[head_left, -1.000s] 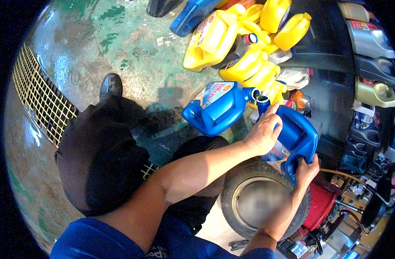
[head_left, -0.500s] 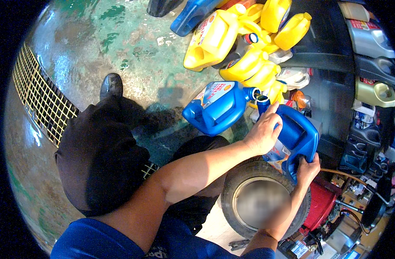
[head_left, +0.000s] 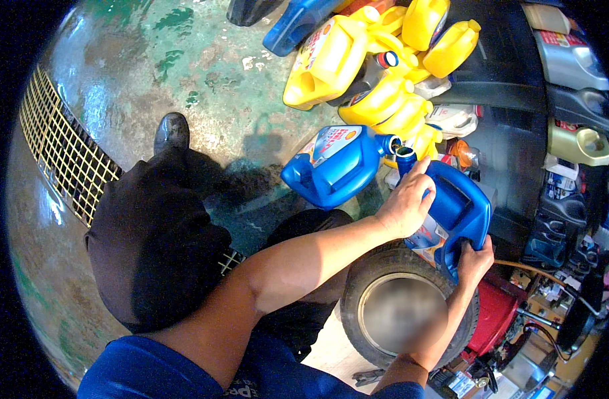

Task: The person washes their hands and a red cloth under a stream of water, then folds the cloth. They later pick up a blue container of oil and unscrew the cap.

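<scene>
I hold a blue plastic oil jug (head_left: 455,199) tilted, its neck pointing to the upper left. My left hand (head_left: 407,203) grips it near the neck, index finger stretched along its shoulder. My right hand (head_left: 475,263) is wrapped round its lower end. A second blue oil jug (head_left: 338,169), with a white and orange label, lies tipped at the left, its uncapped mouth right beside the open mouth of my jug. Whether the two rims touch I cannot tell. Neither hand is on that second jug. Any liquid inside is hidden.
Several yellow jugs (head_left: 328,63) are heaped beyond the blue ones. A tyre on a rim (head_left: 371,266) lies under my right forearm. More containers (head_left: 577,143) line the right side, with a red box (head_left: 500,312) below. A floor grate (head_left: 65,146) is at the left.
</scene>
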`<state>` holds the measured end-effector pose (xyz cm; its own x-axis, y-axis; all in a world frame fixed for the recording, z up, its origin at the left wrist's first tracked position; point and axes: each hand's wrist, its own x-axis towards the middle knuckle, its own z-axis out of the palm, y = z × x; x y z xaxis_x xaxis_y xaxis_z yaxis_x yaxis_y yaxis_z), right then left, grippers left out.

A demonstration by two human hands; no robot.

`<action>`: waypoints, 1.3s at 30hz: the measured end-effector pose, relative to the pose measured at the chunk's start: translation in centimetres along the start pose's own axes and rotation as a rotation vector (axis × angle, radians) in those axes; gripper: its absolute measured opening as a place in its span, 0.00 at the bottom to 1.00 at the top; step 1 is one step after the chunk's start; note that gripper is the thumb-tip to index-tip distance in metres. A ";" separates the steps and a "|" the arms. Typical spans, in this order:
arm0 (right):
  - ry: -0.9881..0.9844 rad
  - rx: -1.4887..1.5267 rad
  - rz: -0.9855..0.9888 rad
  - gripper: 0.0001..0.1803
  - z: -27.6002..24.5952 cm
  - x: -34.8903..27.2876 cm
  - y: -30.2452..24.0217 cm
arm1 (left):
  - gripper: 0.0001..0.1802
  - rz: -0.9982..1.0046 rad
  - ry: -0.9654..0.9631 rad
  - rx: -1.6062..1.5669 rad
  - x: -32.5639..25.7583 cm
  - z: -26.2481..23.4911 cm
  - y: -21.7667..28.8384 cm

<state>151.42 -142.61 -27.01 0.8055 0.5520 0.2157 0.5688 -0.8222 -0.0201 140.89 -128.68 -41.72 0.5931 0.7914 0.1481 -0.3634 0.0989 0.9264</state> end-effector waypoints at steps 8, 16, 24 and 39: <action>0.010 -0.001 -0.024 0.11 0.0 0.1 0.0 | 0.04 -0.007 0.000 0.004 0.0 0.0 0.1; 0.020 0.005 -0.023 0.11 0.0 0.1 -0.2 | 0.05 -0.004 -0.034 0.001 0.0 -0.1 0.0; 0.003 0.022 -0.037 0.09 -0.1 0.3 0.0 | 0.05 -0.017 -0.032 0.003 0.0 -0.1 0.1; -0.003 0.025 -0.017 0.11 -0.4 0.4 0.2 | 0.05 0.011 -0.035 -0.013 0.2 -0.2 0.6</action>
<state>151.74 -142.61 -26.53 0.7959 0.5666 0.2131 0.5868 -0.8087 -0.0412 140.60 -128.35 -41.25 0.6139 0.7708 0.1701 -0.3791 0.0989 0.9200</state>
